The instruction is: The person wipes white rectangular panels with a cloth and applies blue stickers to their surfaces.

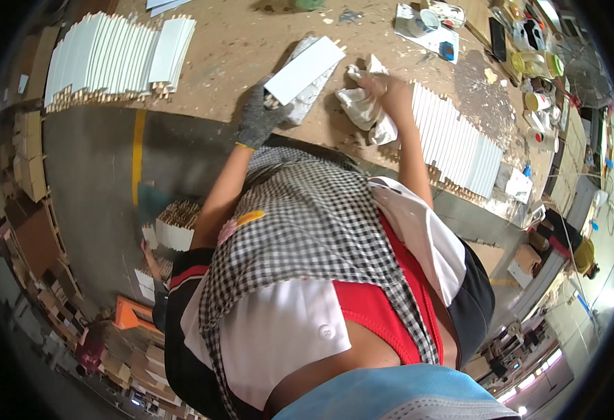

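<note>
One white panel was gripped at its lower end by the gloved left hand and held tilted over the workbench. One crumpled white rag was clenched in the bare right hand, just beside the panel. Two rows of white panels were counted, one at the far left and one on the right.

White panel, crumpled white rag

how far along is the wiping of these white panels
Done cannot be told: white panels stand in a left row and a right row, neither visibly wiped. In hand: the gloved left hand holds one panel; the right hand grips a rag.
</note>
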A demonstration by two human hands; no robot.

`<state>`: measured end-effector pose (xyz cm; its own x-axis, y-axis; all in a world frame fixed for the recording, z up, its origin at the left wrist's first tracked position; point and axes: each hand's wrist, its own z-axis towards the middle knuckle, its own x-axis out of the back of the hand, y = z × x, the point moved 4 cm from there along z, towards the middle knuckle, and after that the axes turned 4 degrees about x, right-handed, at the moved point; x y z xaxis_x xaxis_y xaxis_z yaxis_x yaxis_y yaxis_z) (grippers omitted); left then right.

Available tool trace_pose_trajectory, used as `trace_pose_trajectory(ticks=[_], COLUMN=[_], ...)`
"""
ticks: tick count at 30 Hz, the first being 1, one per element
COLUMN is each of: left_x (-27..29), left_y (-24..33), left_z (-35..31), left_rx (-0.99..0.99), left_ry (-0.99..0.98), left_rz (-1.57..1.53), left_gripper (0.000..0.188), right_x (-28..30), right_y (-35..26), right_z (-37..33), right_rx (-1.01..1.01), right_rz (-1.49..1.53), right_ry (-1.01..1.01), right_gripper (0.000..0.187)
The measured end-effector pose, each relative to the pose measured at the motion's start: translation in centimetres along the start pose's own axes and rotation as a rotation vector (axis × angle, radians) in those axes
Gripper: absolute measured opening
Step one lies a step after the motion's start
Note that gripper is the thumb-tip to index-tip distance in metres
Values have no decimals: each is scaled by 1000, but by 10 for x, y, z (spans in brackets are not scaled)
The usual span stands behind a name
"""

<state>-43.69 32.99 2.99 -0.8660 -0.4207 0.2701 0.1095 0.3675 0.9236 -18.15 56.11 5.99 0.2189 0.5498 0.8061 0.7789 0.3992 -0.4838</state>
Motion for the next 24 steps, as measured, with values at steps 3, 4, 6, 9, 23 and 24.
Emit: trace_pose_trajectory(ticks=[3, 4, 6, 9, 23, 24], left_x=[1, 2, 6, 9, 12, 12], left_y=[10, 17, 24, -5, -4, -13], left_z=[1, 1, -3, -6, 7, 9], left_rx=[-15, 11, -52, 12, 36, 59], left_ry=[-34, -47, -22, -60, -37, 24], left_rz=[9, 9, -28, -80, 33, -37], left_gripper=[89, 90, 92, 92, 85, 81], right_x=[-60, -62, -49, 22, -24, -18], right_y=[-44, -39, -24, -97, -92, -77], right_z=[-61, -64, -54, -49, -95, -100], right_rx=[84, 121, 51, -63, 161, -164], right_rz=[-473, -438, -241, 531, 568, 776], right_ry=[131, 215, 144, 243, -107, -103], right_gripper=[58, 52, 40, 41, 38, 40])
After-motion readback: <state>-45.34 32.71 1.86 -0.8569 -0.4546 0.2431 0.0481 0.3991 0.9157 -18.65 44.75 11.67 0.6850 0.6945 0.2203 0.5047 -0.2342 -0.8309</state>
